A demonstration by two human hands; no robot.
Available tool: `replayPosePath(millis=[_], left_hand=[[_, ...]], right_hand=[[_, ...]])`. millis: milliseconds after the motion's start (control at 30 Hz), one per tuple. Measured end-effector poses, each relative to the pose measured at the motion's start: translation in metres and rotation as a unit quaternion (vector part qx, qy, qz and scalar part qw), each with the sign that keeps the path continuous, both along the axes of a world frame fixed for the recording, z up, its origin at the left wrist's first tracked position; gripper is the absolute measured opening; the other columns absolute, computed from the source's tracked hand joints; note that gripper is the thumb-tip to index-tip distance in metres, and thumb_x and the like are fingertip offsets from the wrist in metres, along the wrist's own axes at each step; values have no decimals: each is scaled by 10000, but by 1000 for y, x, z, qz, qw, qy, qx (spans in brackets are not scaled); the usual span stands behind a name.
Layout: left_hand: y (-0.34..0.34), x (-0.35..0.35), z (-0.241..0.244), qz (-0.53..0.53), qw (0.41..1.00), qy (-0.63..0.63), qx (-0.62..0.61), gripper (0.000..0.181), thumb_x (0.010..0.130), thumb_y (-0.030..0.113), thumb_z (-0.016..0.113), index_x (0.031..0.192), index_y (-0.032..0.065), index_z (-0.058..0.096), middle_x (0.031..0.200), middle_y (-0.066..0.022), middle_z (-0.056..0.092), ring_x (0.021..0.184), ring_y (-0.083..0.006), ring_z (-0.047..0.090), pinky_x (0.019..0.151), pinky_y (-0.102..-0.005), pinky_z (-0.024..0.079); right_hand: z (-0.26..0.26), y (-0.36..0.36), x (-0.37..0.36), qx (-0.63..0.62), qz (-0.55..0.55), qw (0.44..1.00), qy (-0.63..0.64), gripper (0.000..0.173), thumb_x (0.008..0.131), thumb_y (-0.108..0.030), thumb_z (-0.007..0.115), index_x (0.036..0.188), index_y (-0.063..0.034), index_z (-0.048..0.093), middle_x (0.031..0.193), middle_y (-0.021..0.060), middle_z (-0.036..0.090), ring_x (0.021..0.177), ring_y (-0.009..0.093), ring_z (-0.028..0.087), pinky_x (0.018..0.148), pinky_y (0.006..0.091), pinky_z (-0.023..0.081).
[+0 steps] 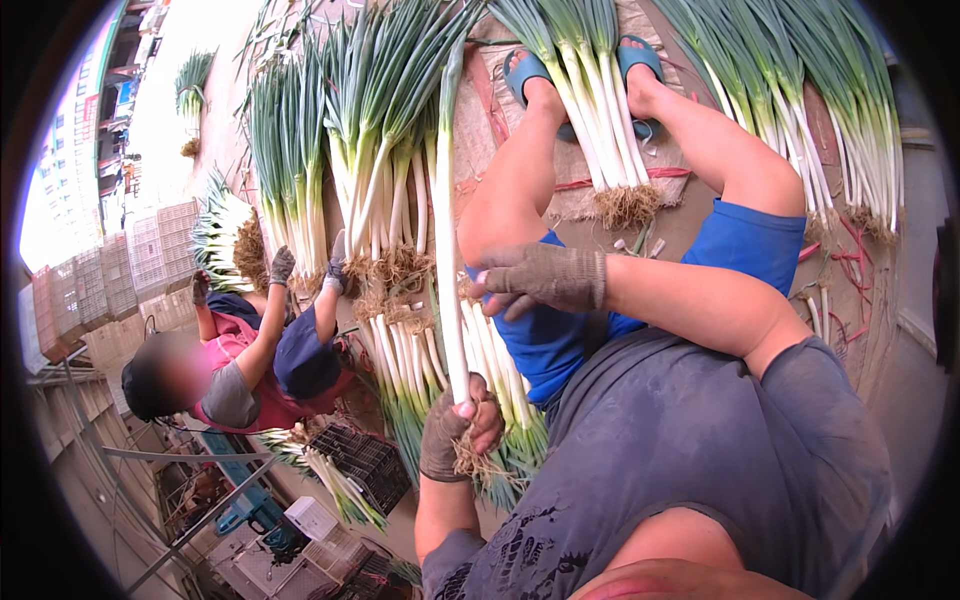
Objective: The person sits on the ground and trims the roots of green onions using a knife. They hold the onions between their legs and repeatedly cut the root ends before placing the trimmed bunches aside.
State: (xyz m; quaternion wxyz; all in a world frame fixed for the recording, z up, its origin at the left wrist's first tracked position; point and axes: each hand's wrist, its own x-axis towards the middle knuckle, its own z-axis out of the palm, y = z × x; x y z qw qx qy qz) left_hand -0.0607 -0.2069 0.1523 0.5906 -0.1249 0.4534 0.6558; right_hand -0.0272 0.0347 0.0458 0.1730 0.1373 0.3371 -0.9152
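My left hand point(463, 431), in a brown fingerless work glove, is closed around the root end of one long green onion point(447, 225). Its white stalk rises almost upright in the view, and dry roots hang below my fingers. My right hand point(536, 279), gloved alike, is beside the stalk with fingers apart and nothing in its grasp; whether the fingertips touch the stalk is unclear. Between my sandalled feet lies a bunch of green onions point(600, 112), roots towards me, on a woven sack point(480, 161). Red ties point(667, 172) run under that bunch.
To the left lie piles of green onions point(375, 135), with more stalks point(405, 352) nearer me. Further bunches point(855, 127) are on the right. A co-worker point(240, 360) in gloves sits at left. Plastic crates point(161, 244), a black crate point(364, 461) and a metal frame point(187, 455) stand around.
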Motion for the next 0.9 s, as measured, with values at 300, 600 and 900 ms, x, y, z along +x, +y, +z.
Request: replayPosePath(millis=[300,600,900], left_hand=[[-8,52,-34,-122,965,203,-109,360,860,335,730,954,64,513,663,-27,507,514,-134,491,466,-256,403],[61,49,-75,-278,674,636,-252,235,915,255,675,927,45,570,606,-116,610,543,-235,626,515,-376,475],[99,52,-93,-270,898,347,-18,320,930,332,650,1032,46,550,711,-52,577,661,-177,595,584,-312,482]], right_hand=[[13,13,-4,-6,-116,991,59,346,920,-127,593,1236,-4,522,1068,108,651,920,215,669,831,333,565],[21,92,42,10,-253,967,12,467,917,-122,601,1353,-74,442,1060,132,630,954,256,656,862,420,566],[-6,177,97,-177,-332,908,184,493,923,-198,643,1348,-34,454,1223,196,602,1110,338,608,1004,484,478]])
